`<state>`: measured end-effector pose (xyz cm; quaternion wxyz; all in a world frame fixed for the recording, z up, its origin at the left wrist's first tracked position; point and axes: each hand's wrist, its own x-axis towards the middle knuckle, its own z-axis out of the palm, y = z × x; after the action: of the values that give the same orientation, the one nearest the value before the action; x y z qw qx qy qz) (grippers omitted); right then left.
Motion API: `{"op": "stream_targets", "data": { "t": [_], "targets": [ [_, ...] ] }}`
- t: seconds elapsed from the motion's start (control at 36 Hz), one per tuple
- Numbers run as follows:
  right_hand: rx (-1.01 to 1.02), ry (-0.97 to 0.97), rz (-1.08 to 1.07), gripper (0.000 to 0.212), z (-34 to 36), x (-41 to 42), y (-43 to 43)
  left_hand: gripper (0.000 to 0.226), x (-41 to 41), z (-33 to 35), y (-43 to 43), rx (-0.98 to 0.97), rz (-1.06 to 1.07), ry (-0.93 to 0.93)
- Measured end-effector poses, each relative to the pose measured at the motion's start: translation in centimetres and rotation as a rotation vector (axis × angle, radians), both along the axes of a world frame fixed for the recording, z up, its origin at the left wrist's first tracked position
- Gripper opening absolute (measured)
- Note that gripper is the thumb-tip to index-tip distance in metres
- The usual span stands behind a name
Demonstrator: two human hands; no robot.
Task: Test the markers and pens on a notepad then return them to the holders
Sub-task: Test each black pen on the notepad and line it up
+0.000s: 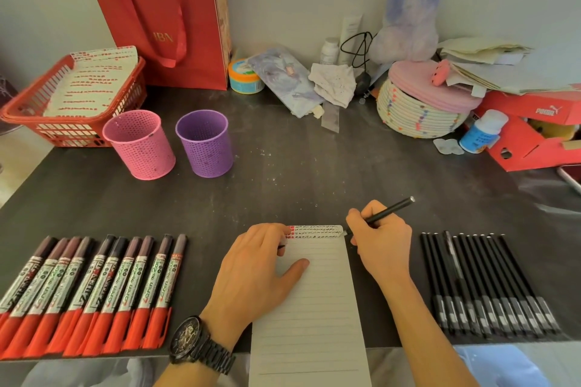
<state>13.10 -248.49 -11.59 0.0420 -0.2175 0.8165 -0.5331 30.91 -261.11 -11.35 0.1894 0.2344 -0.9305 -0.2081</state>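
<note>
While my right hand [382,231] pinches the black pen [393,209], left hand [257,267] flat, steadying notepad [314,308]: one light short stroke, top row.

We see a home: a soft toy bunny [408,16], a gift bag [157,16] and a shoe box [531,135] crowd the worktop's [298,173] back edge.
</note>
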Motion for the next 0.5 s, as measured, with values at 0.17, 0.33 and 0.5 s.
{"op": "stream_targets", "data": {
  "t": [0.17,0.33,0.5],
  "targets": [
    [0.011,0.006,-0.011,0.033,-0.06,-0.08,0.01,0.038,-0.07,-0.19,-0.06,-0.006,0.009,-0.005],
    [0.017,0.009,-0.014,0.034,-0.02,-0.07,-0.02,0.038,0.02,-0.22,-0.12,-0.005,0.013,-0.020],
    [0.041,0.020,-0.021,0.034,0.02,-0.09,-0.02,0.029,-0.05,-0.11,-0.14,0.013,-0.007,-0.026]
  ]
}}
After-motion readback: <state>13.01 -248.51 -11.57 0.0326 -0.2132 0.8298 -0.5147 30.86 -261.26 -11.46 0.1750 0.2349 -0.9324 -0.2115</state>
